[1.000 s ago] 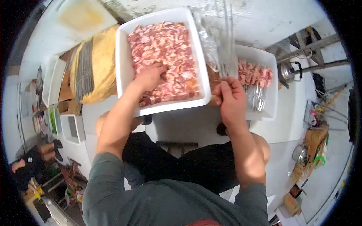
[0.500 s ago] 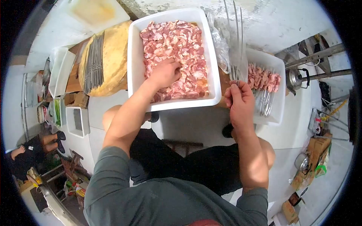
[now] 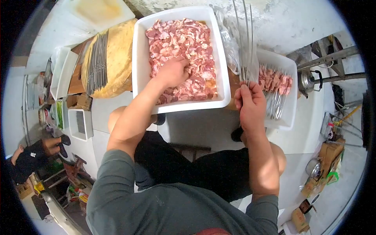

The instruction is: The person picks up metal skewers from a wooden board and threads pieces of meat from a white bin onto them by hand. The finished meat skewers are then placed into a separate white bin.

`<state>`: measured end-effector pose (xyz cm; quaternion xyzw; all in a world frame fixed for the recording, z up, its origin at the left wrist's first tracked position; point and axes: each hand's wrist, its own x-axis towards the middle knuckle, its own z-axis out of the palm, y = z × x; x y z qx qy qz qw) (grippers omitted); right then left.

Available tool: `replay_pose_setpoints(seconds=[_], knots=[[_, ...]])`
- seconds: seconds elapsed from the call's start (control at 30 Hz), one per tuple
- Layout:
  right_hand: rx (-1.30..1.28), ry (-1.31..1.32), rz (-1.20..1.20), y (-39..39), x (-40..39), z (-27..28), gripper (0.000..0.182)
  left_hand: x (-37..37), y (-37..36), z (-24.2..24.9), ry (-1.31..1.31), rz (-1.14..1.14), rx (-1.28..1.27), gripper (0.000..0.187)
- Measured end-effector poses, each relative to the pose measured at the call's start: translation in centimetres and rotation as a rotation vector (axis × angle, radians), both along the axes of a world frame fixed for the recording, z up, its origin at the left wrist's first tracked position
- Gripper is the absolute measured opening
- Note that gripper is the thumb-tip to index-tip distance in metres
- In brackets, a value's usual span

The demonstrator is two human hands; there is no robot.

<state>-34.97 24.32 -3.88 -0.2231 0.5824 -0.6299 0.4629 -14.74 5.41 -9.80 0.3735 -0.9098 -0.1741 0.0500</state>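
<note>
My left hand (image 3: 172, 73) rests in the white tub (image 3: 222, 58), its curled fingers closed on pieces of raw meat (image 3: 182, 37). The fingertips are partly hidden, so how much they grip does not show. Several long metal skewers (image 3: 246, 47) rise from my right hand (image 3: 251, 102), which is closed around their lower ends to the right of the tub. Just beyond that hand is a smaller white bin (image 3: 290, 111) with skewers of threaded meat (image 3: 275, 82) in it.
Left of the tub, a row of bare metal skewers (image 3: 98, 64) lies on a round yellowish board (image 3: 121, 58). A clear plastic bag (image 3: 228, 41) is wedged by the tub's right side. A metal kettle (image 3: 306, 83) stands far right. Another person (image 3: 33, 158) sits at the lower left.
Within the meat, my left hand has shifted very slightly. My right hand keeps its hold on the skewers. The other person at the left has changed posture a little.
</note>
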Motion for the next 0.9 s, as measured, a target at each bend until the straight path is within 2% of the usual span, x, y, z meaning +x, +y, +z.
replay_pose_setpoints(seconds=[0.1, 0.13, 0.27, 0.37, 0.47, 0.57, 0.6, 0.7, 0.83, 0.9], knots=[[0.006, -0.003, -0.002, -0.2, 0.0, 0.6, 0.012, -0.7, 0.8, 0.8, 0.229, -0.103, -0.176, 0.023], [0.01, 0.001, -0.007, -0.4, -0.1, 0.9, 0.012, -1.1, 0.8, 0.1, 0.261, -0.167, -0.144, 0.023], [-0.043, 0.025, 0.047, -0.5, -0.3, 1.2, 0.011, -3.4, 2.0, -1.4, 0.199, -0.192, -0.042, 0.022], [-0.061, 0.028, 0.025, -0.4, -0.4, 1.6, 0.012, -6.0, 1.6, -0.5, -0.245, -0.207, 0.011, 0.031], [-0.076, 0.03, 0.013, -0.1, -0.9, 1.9, 0.012, -6.5, 0.9, -2.4, -0.247, -0.16, 0.058, 0.034], [-0.077, 0.06, -0.013, 0.4, -1.4, 2.1, 0.013, -5.3, 0.6, -0.5, -0.176, -0.064, 0.279, 0.033], [-0.075, 0.068, -0.021, 0.6, -1.5, 2.2, 0.013, -4.6, 0.6, -0.1, -0.069, -0.04, 0.299, 0.032], [-0.082, 0.083, -0.011, 0.8, -1.5, 2.4, 0.013, -3.6, 1.0, 0.2, -0.055, -0.032, 0.202, 0.032], [-0.086, 0.075, 0.025, 0.8, -1.4, 2.6, 0.012, -3.6, 1.9, -0.1, -0.218, -0.289, 0.145, 0.034], [-0.109, 0.093, 0.04, 0.7, -1.4, 2.7, 0.013, -4.0, 2.2, -0.2, -0.264, -0.24, 0.173, 0.033]])
